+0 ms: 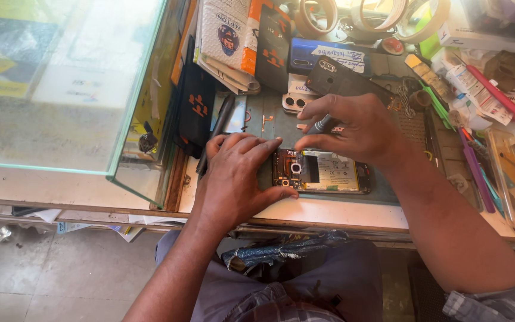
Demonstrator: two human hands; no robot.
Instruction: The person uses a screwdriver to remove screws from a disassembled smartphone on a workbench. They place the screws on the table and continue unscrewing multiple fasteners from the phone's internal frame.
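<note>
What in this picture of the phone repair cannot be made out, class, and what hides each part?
- Head view: the left end of the opened phone is covered by the left hand.
- Head view: the tip of the screwdriver is hidden under the right hand.
- Head view: the screws and small parts inside the phone are too small to tell apart.
- Head view: the tape rolls are cut off by the top edge.
</note>
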